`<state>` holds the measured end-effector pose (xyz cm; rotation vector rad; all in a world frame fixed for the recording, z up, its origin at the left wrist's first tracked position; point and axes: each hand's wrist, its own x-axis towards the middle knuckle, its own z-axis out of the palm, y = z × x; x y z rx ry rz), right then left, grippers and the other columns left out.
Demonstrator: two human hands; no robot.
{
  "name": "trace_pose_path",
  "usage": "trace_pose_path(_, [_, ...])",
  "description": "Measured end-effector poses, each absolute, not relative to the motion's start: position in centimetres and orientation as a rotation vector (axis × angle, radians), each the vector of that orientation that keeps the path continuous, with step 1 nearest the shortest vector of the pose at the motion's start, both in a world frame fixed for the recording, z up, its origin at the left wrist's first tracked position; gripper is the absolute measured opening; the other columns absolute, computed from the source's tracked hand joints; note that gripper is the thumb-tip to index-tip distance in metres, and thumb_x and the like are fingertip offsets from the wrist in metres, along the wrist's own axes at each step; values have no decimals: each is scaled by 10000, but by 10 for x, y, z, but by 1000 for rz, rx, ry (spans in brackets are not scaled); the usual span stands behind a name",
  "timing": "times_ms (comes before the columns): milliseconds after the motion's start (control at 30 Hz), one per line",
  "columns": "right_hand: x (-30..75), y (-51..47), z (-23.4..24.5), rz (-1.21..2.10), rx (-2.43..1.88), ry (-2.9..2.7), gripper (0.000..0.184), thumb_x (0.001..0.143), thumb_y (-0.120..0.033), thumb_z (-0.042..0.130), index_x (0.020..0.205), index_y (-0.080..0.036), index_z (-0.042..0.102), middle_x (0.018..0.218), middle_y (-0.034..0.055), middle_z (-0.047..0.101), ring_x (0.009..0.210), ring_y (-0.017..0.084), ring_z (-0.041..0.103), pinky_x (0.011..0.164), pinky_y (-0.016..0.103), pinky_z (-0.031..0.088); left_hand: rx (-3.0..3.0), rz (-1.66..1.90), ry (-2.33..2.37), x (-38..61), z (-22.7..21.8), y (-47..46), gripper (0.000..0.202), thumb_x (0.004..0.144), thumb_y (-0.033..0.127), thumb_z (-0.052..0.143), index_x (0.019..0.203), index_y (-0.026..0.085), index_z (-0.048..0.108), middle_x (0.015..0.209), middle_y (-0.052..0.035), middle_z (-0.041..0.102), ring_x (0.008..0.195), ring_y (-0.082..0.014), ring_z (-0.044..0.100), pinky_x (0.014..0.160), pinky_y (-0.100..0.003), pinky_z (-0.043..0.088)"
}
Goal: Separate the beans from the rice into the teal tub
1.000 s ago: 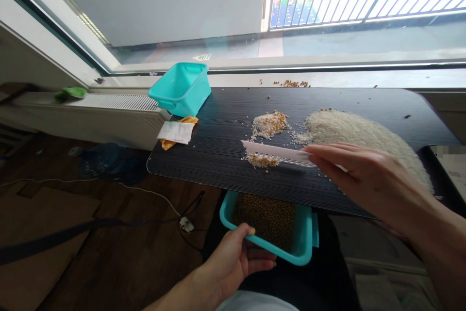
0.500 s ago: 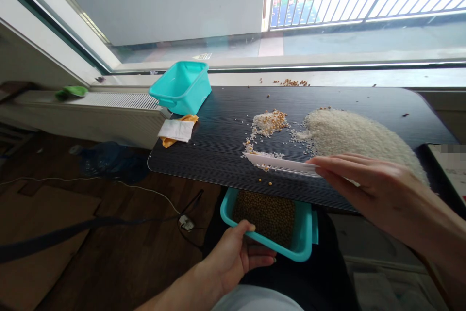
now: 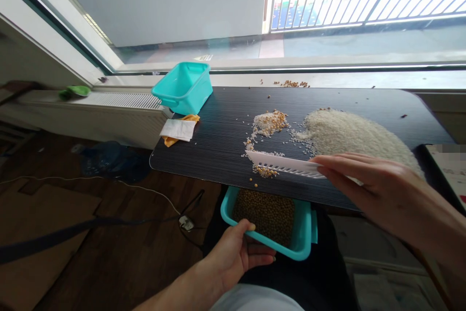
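Observation:
My left hand [image 3: 238, 253] grips the near rim of a turquoise plastic tub [image 3: 305, 233], thumb over the edge and fingers beneath. Brownish round grains, like peas or soybeans [image 3: 267, 211], fill much of it, and it sits just below the table's front edge. My right hand [image 3: 371, 180] pinches a flat white slotted plastic piece [image 3: 284, 163], held on edge against the dark tabletop. Yellow grains mixed with some white ones [image 3: 265, 171] lie along its near side. Behind it is a small mixed pile [image 3: 270, 122], and a large heap of white rice [image 3: 345, 131] spreads to the right.
A second turquoise tub [image 3: 184, 89] stands at the table's back left corner. A white napkin on an orange cloth [image 3: 178, 129] lies in front of it. More brown grains [image 3: 293, 84] are scattered on the windowsill. A large blue bottle [image 3: 112, 160] lies on the floor.
The slotted piece has tilted slightly, and more yellow grains now show on its near side. Two loose grains have shifted left, nearer the table's front edge. My left hand keeps its hold.

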<state>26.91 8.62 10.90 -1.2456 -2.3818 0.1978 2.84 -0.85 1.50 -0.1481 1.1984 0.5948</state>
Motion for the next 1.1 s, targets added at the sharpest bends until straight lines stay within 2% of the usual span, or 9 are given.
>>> trace_pose_path(167, [267, 87, 109, 157, -1273, -2367, 263, 954, -319, 487, 1097, -305, 707, 1039, 18, 770, 851, 239, 739, 647, 371, 597, -155, 593, 1224, 29, 18, -8, 180, 915, 198, 431, 894, 95, 577, 691, -116, 714, 589, -202, 703, 599, -296, 555])
trace_pose_path(400, [269, 80, 109, 220, -1203, -2397, 253, 945, -316, 512, 1107, -298, 705, 1046, 3, 769, 871, 221, 735, 689, 349, 599, -153, 598, 1219, 27, 18, -6, 173, 914, 190, 430, 926, 91, 572, 700, -109, 713, 588, -205, 703, 604, -305, 553])
trace_pose_path(667, [264, 83, 112, 225, -1242, -2363, 254, 941, -326, 511, 1095, -314, 713, 1027, -2, 773, 838, 224, 737, 654, 344, 585, -144, 614, 1212, 24, 15, -8, 161, 906, 190, 447, 941, 96, 572, 729, -127, 729, 607, -211, 709, 611, -314, 561])
trace_pose_path(900, [262, 76, 116, 313, -1196, -2404, 252, 933, -344, 515, 1071, -329, 725, 1012, -9, 773, 844, 223, 734, 671, 336, 592, -161, 628, 1183, 20, 14, -9, 150, 906, 180, 446, 914, 105, 576, 743, -128, 734, 615, -209, 713, 610, -307, 565])
trace_pose_path(1100, [251, 82, 119, 208, -1181, -2420, 250, 942, -327, 509, 1065, -287, 723, 1007, 7, 777, 827, 209, 735, 661, 323, 580, -145, 618, 1213, 20, 16, -8, 152, 914, 187, 430, 863, 121, 557, 733, -127, 733, 604, -198, 711, 602, -291, 562])
